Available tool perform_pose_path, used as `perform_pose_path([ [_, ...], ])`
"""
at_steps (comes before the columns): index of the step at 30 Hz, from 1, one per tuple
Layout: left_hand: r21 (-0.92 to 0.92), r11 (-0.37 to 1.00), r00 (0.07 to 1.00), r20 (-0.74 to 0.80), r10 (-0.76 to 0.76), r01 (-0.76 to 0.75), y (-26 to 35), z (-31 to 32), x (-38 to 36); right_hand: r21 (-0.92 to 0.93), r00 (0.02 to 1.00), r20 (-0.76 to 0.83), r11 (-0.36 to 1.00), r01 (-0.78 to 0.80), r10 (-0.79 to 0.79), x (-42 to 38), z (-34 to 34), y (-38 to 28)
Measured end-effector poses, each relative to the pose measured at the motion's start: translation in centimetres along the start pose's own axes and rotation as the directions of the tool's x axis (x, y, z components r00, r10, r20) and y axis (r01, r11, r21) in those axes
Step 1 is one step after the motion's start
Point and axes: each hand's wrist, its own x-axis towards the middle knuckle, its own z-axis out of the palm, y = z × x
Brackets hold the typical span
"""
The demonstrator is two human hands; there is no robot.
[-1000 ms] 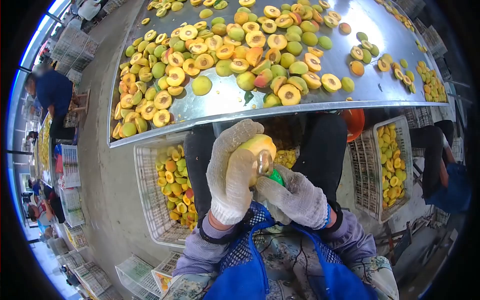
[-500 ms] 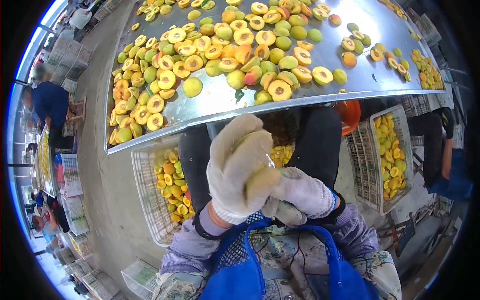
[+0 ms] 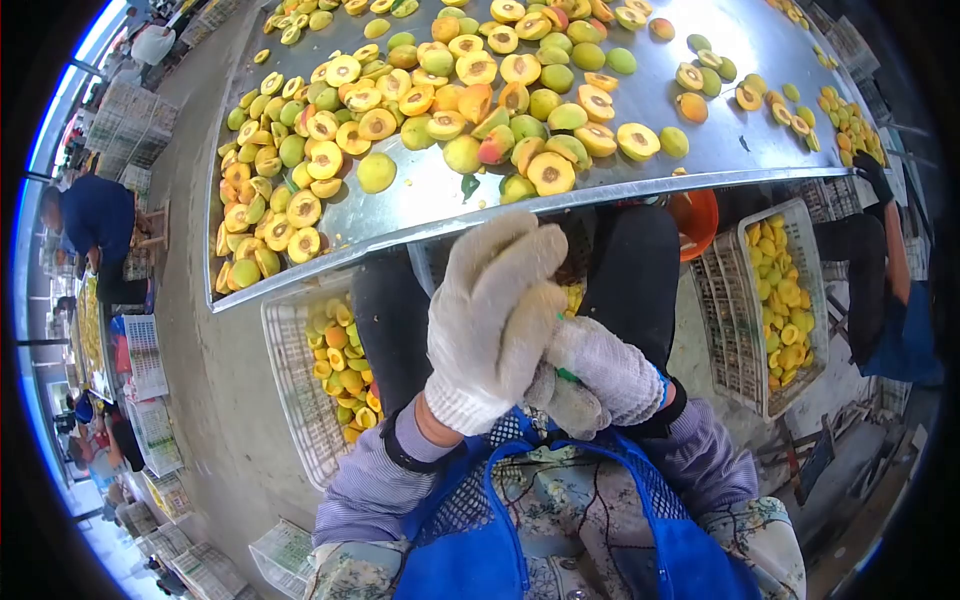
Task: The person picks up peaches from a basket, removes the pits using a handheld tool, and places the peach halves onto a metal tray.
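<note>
Both my hands are in knitted off-white gloves, close together above my lap. My left hand (image 3: 492,322) has its fingers stretched out, back of the hand upward, and no fruit shows in it; its palm side is hidden. Touching or just beside it, my right hand (image 3: 605,375) is closed around a small tool (image 3: 568,376), of which only a bit of green handle shows. Beyond them, halved and whole yellow-green peaches (image 3: 376,172) lie on the metal table (image 3: 420,215).
A white crate (image 3: 300,385) of peach halves stands left of my legs, another crate (image 3: 722,330) at right. An orange bucket (image 3: 697,222) sits under the table edge. One person's dark-gloved hand (image 3: 874,178) is at the table's right corner; another person (image 3: 98,225) sits at left.
My left hand's fingers have straightened from a curl, and the yellowish piece between my hands no longer shows. At right, a person's gloved hand has come up to the table corner.
</note>
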Motion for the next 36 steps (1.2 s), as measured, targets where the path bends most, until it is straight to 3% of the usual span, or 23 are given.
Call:
perform_pose_path([
  [1, -0.001, 1.0, 1.0, 0.002, -0.002, 0.002, 0.5, -0.3, 0.5, -0.033, 0.995, -0.021, 0.995, -0.096, 0.096, 0.0, 0.1, -0.7],
  [2, -0.249, 0.921, 0.954, 0.078, -0.288, 0.299, 0.7, -0.7, 1.1, -0.032, 0.995, -0.021, 0.995, -0.099, 0.098, -0.2, 0.1, -1.4],
  [3, -0.445, 0.7, 0.826, 0.223, -0.517, 0.558, 0.8, -0.8, 1.4, -0.024, 0.992, 0.007, 0.992, -0.123, 0.123, -0.4, 0.2, -2.1],
  [4, -0.306, 0.863, 0.916, 0.148, -0.374, 0.402, 0.4, -0.6, 1.3, -0.023, 0.989, 0.034, 0.99, -0.141, 0.142, -0.4, 0.2, -2.6],
  [7, -0.123, 0.952, 0.953, 0.147, -0.263, 0.282, 0.5, -0.6, 1.2, 0.03, 0.985, 0.027, 0.985, -0.172, 0.171, -0.4, -0.1, -1.8],
  [9, -0.048, 0.959, 0.939, 0.219, -0.264, 0.281, -0.1, -0.9, 1.5, 0.058, 0.993, -0.017, 0.991, -0.118, 0.119, -0.1, 0.4, -0.7],
  [11, -0.221, 0.864, 0.862, 0.359, -0.358, 0.452, -0.5, -1.0, 2.0, 0.077, 0.996, -0.057, 0.995, -0.063, 0.068, -0.1, 0.3, -0.8],
  [12, -0.101, 0.942, 0.913, 0.299, -0.279, 0.321, 0.0, -1.1, 2.2, 0.1, 0.993, 0.016, 0.988, -0.115, 0.114, -0.4, -0.2, -1.4],
  [13, -0.101, 0.943, 0.914, 0.3, -0.274, 0.316, -0.1, -0.7, 1.9, 0.116, 0.984, 0.088, 0.979, -0.166, 0.157, -0.5, -0.5, -1.9],
  [15, -0.166, 0.973, 0.987, 0.028, -0.155, 0.158, -0.4, 0.5, 0.9, 0.159, 0.987, 0.083, 0.976, -0.149, 0.137, -0.6, -0.4, -1.7],
  [16, 0.005, 1.0, 1.0, 0.018, 0.002, -0.002, -0.2, 0.6, 0.9, 0.199, 0.989, 0.081, 0.97, -0.136, 0.122, -0.6, -0.3, -1.6],
  [19, -0.012, 0.999, 0.997, 0.069, -0.04, 0.041, -0.2, 0.8, 0.6, 0.234, 0.989, -0.053, 0.964, -0.123, 0.139, -0.4, 0.5, -1.2],
  [20, -0.126, 0.975, 0.978, 0.122, -0.167, 0.182, 0.0, 0.5, 0.7, 0.239, 0.989, -0.054, 0.963, -0.122, 0.139, -0.4, 0.3, -1.2],
  [21, -0.128, 0.975, 0.977, 0.13, -0.167, 0.184, -0.1, 0.3, 0.8, 0.139, 0.988, -0.022, 0.979, -0.148, 0.153, -0.5, 0.0, -1.4],
  [23, -0.207, 0.868, 0.875, 0.295, -0.384, 0.451, -0.4, 0.1, 1.3, 0.033, 0.986, 0.005, 0.985, -0.167, 0.167, -0.4, -0.4, -1.0],
  [24, -0.318, 0.787, 0.846, 0.264, -0.463, 0.529, -0.3, 0.5, 1.4, 0.008, 0.991, -0.02, 0.991, -0.131, 0.131, 0.0, -0.7, -0.2],
  [25, -0.321, 0.787, 0.848, 0.264, -0.46, 0.526, -0.6, 0.9, 1.3, -0.02, 0.994, -0.043, 0.995, -0.099, 0.098, 0.3, -0.8, 0.0],
  [27, -0.211, 0.947, 0.97, 0.078, -0.232, 0.243, -1.2, 1.4, 0.6, 0.018, 0.988, -0.03, 0.989, -0.149, 0.149, -0.4, -0.6, -0.7],
  [28, -0.211, 0.948, 0.971, 0.078, -0.227, 0.238, -0.9, 1.2, 0.9, 0.052, 0.981, -0.015, 0.98, -0.191, 0.192, -0.5, -0.5, -1.5],
  [30, -0.462, 0.652, 0.798, 0.312, -0.516, 0.602, 0.4, 0.5, 1.4, 0.031, 0.971, -0.02, 0.971, -0.236, 0.237, -0.7, -0.3, -2.5],
  [32, -0.393, 0.719, 0.819, 0.302, -0.488, 0.573, 1.2, -0.5, 1.9, 0.009, 0.959, -0.022, 0.959, -0.282, 0.283, -0.5, 0.0, -2.4],
  [35, -0.352, 0.773, 0.849, 0.234, -0.473, 0.527, 0.7, -0.7, 1.1, 0.029, 0.985, -0.021, 0.984, -0.173, 0.174, -0.2, 0.1, -0.5],
  [36, -0.137, 0.972, 0.978, 0.113, -0.174, 0.189, 0.2, -0.7, 1.1, -0.025, 0.999, 0.034, 0.999, -0.031, 0.032, -0.2, -0.1, 0.0],
])
